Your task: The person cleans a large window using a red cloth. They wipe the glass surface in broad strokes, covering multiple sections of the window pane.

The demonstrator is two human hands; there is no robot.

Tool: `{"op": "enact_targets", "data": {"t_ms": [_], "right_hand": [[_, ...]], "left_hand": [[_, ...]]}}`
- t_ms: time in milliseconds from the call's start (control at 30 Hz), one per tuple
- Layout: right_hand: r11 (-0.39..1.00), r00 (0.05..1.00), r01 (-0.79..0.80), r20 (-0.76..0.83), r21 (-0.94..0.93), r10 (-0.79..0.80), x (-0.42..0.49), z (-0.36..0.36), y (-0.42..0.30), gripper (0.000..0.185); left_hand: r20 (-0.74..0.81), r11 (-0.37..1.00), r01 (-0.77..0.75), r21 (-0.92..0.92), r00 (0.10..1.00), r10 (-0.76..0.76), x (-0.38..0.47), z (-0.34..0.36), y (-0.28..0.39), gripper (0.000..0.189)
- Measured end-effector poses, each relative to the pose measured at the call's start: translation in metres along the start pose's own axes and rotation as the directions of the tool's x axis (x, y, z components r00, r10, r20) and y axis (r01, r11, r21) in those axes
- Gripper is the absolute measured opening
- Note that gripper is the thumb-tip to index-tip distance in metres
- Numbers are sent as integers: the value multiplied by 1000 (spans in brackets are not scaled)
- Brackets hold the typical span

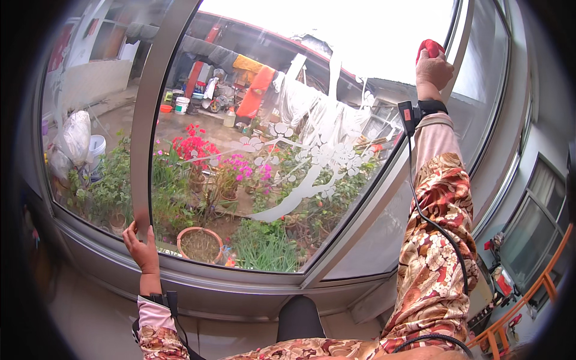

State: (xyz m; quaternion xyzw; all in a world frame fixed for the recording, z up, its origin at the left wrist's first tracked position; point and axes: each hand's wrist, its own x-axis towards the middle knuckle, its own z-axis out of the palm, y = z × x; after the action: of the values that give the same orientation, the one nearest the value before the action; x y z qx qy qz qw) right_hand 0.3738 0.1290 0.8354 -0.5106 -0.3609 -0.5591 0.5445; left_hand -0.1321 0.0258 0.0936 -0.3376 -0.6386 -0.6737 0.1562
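My right hand (pixel 433 69) is raised at the upper right, closed around a red cloth (pixel 429 46). The cloth is against or close to the right edge of a sliding window's glass pane (pixel 279 180), which bears a white frosted blossom-branch pattern. At the lower left, my left hand (pixel 143 249) rests with spread fingers on the foot of the window's metal upright (pixel 150 135), near the bottom rail. It holds nothing that shows. Each wrist wears a black strap with a small device and a cable.
The metal window sill (pixel 252 283) runs below the panes. My knee (pixel 299 319) is close beneath it. At the lower right stands an orange railing or frame (pixel 531 292) near another window. Through the glass show potted flowers, green plants, buckets and hanging cloths in a courtyard.
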Motion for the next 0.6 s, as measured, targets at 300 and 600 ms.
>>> {"op": "enact_targets", "data": {"t_ms": [300,600], "right_hand": [[917,972,159,-218,366,-81,-22,-32,-111,72],[564,727,683,-502,464,-468,-77,-79,-179,34]], "left_hand": [[-25,1000,26,4,999,-26,-1,-8,19,48],[-16,999,-1,33,1000,1,6,-20,33,46]]}}
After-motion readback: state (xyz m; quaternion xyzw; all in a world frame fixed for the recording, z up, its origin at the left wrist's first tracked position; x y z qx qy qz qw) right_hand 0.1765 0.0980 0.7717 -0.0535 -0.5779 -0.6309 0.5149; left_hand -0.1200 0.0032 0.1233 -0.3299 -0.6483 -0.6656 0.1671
